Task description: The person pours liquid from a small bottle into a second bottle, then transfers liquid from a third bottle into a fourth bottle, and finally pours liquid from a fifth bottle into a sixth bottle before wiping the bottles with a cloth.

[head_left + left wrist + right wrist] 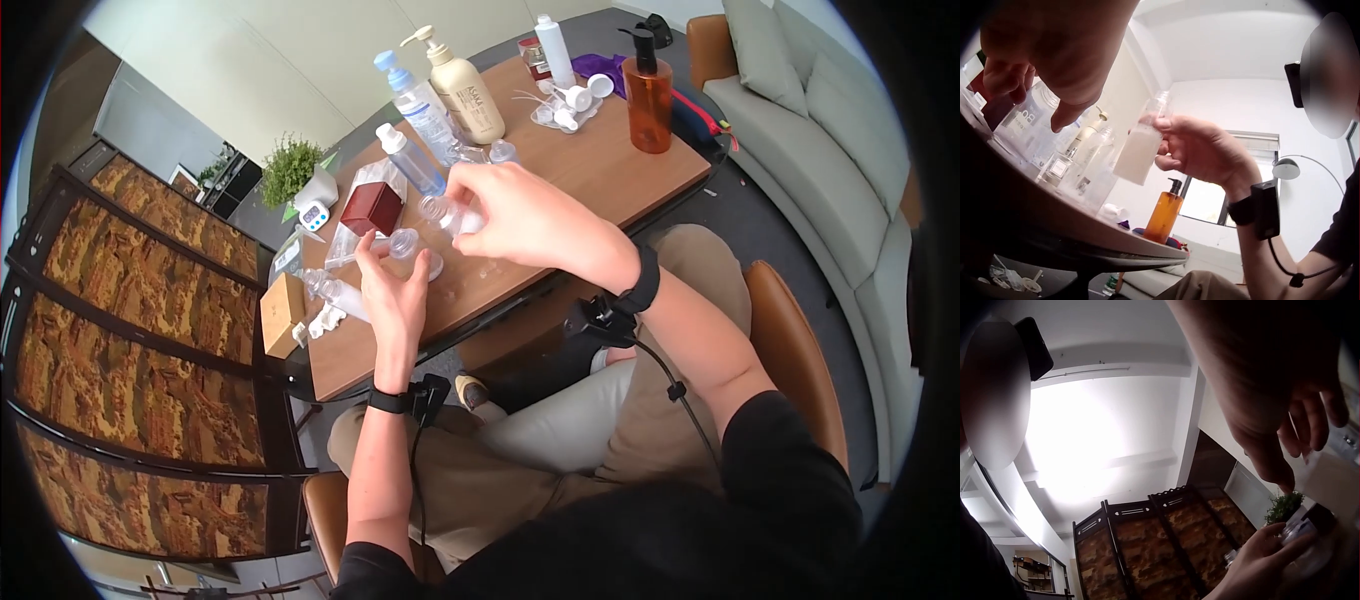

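Through the head view, I saw the table [590,175] spread across the upper middle of the frame, the tall cream pump bottle [468,98] towards its far side. Near the centre, the right hand [520,215] had thumb and fingers clamped on a milky bottle [1138,153], held off the tabletop with its neck towards the left hand [397,295]. That hand sat left of centre, thumb and forefinger apart on either side of an uncapped clear bottle [404,243]; whether they pressed it, I couldn't tell. I took the step for lining up a pour between the two. The next move, I judged, called for steadying the clear bottle and bringing the smaller parts, the necks, together before tilting.
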Demonstrator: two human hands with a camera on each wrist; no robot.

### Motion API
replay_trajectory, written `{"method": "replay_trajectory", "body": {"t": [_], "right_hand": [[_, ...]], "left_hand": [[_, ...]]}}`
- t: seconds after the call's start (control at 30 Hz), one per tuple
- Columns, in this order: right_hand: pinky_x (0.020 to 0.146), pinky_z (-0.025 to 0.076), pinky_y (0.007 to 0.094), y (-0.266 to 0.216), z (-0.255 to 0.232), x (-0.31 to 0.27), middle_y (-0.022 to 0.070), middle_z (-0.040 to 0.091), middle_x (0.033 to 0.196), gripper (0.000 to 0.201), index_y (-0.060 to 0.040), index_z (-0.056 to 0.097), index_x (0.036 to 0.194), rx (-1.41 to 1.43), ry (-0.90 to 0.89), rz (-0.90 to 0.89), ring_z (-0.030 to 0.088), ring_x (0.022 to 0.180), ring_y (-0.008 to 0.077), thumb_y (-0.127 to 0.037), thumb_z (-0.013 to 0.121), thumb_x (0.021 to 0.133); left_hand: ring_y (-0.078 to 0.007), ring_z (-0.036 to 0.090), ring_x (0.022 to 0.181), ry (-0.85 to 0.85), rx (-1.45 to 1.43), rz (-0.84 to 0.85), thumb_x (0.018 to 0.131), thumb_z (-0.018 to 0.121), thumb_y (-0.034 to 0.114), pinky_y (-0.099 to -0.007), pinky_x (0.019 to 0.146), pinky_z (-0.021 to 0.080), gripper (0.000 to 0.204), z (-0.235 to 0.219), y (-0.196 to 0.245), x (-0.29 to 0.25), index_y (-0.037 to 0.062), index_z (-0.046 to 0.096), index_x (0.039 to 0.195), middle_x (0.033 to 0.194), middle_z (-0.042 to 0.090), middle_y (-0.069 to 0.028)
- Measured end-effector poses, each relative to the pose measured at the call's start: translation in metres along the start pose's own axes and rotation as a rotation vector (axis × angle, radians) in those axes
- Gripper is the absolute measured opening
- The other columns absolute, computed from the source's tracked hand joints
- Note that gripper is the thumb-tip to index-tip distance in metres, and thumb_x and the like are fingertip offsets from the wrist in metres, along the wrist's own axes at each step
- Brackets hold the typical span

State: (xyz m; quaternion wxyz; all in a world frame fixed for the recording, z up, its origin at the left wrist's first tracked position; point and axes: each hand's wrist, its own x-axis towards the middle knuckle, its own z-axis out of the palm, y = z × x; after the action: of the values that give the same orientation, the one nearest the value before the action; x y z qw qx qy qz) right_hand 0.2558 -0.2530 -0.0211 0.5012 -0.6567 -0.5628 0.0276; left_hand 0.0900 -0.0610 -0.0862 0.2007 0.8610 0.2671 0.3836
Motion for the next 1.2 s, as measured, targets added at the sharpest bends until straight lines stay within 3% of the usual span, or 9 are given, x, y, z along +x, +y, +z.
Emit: {"method": "replay_trajectory", "body": {"t": [0.03, 0.1, 0.17, 0.3, 0.33, 0.47, 0.9, 1.13, 1.2], "right_hand": [[0.087, 0.060, 0.0459, 0.000, -0.002, 0.001, 0.0219, 0.078, 0.105, 0.038, 0.0035, 0.068, 0.114, -0.011, 0.018, 0.009, 0.077, 0.098, 0.0399, -0.018, 0.084, 0.086], [0.081, 0.059, 0.0435, 0.000, -0.005, 0.001, 0.0197, 0.078, 0.099, 0.039, 0.0021, 0.068, 0.115, -0.039, 0.033, -0.019, 0.077, 0.090, 0.0339, -0.018, 0.084, 0.086], [0.089, 0.060, 0.0488, -0.008, -0.014, 0.002, 0.0237, 0.078, 0.103, 0.039, 0.0037, 0.070, 0.111, -0.002, -0.011, 0.084, 0.076, 0.102, 0.0433, -0.017, 0.083, 0.081], [0.091, 0.060, 0.0492, -0.007, -0.019, 0.003, 0.0228, 0.078, 0.105, 0.041, 0.0023, 0.072, 0.115, -0.088, -0.065, 0.075, 0.075, 0.105, 0.0435, -0.016, 0.084, 0.080], [0.093, 0.059, 0.0494, -0.008, -0.020, 0.003, 0.0222, 0.078, 0.106, 0.042, 0.0015, 0.073, 0.117, -0.119, -0.060, 0.090, 0.075, 0.106, 0.0437, -0.016, 0.084, 0.080], [0.097, 0.058, 0.0490, -0.002, -0.017, 0.003, 0.0208, 0.078, 0.112, 0.042, -0.0003, 0.074, 0.120, -0.225, -0.064, 0.073, 0.073, 0.113, 0.0430, -0.015, 0.084, 0.083], [0.099, 0.058, 0.0478, -0.001, -0.009, -0.001, 0.0113, 0.070, 0.117, 0.039, -0.0081, 0.069, 0.120, -0.389, -0.078, 0.011, 0.068, 0.120, 0.0374, -0.004, 0.081, 0.083], [0.096, 0.059, 0.0480, -0.007, -0.010, 0.000, 0.0099, 0.067, 0.115, 0.038, -0.0080, 0.068, 0.116, -0.514, -0.064, -0.052, 0.068, 0.120, 0.0361, 0.001, 0.079, 0.081], [0.096, 0.059, 0.0481, -0.009, -0.008, -0.001, 0.0097, 0.067, 0.115, 0.038, -0.0082, 0.068, 0.116, -0.536, -0.065, -0.062, 0.068, 0.120, 0.0358, 0.001, 0.079, 0.081]], "left_hand": [[-0.0324, 0.073, 0.106, 0.010, -0.003, -0.013, 0.092, 0.092, 0.020, -0.0430, 0.094, 0.057, 0.083, -0.003, 0.001, 0.000, -0.0015, 0.047, 0.158, 0.126, 0.073, -0.0188], [-0.0077, 0.055, 0.074, -0.059, -0.145, 0.032, 0.092, 0.094, 0.019, -0.0275, 0.062, 0.046, 0.076, -0.010, 0.005, -0.002, -0.0009, 0.054, 0.153, 0.118, 0.070, -0.0084], [-0.0042, 0.051, 0.070, -0.098, -0.233, 0.035, 0.091, 0.095, 0.018, -0.0256, 0.059, 0.041, 0.070, -0.008, 0.003, -0.002, -0.0006, 0.058, 0.148, 0.114, 0.070, -0.0053], [0.0002, 0.046, 0.067, -0.287, -0.327, -0.056, 0.090, 0.096, 0.017, -0.0229, 0.057, 0.037, 0.055, -0.009, 0.010, -0.003, -0.0005, 0.069, 0.135, 0.095, 0.069, 0.0023], [0.0003, 0.044, 0.065, -0.261, -0.371, -0.023, 0.090, 0.097, 0.017, -0.0225, 0.057, 0.034, 0.052, -0.005, 0.011, -0.004, 0.0003, 0.072, 0.132, 0.083, 0.064, 0.0069], [0.0002, 0.043, 0.065, -0.319, -0.475, -0.033, 0.089, 0.097, 0.018, -0.0242, 0.056, 0.033, 0.053, -0.005, 0.017, -0.007, 0.0015, 0.072, 0.133, 0.078, 0.058, 0.0095], [-0.0049, 0.040, 0.065, -0.332, -0.481, 0.008, 0.085, 0.100, 0.024, -0.0287, 0.056, 0.035, 0.059, 0.002, 0.019, -0.013, 0.0043, 0.072, 0.133, 0.075, 0.050, 0.0049], [-0.0064, 0.043, 0.067, -0.305, -0.521, 0.056, 0.085, 0.099, 0.024, -0.0296, 0.058, 0.039, 0.059, 0.002, 0.019, -0.013, 0.0039, 0.072, 0.134, 0.083, 0.057, 0.0015], [-0.0227, 0.066, 0.087, -0.407, -0.480, -0.038, 0.086, 0.096, 0.027, -0.0394, 0.082, 0.056, 0.057, -0.005, 0.023, -0.013, 0.0035, 0.070, 0.132, 0.121, 0.075, -0.0108]]}}
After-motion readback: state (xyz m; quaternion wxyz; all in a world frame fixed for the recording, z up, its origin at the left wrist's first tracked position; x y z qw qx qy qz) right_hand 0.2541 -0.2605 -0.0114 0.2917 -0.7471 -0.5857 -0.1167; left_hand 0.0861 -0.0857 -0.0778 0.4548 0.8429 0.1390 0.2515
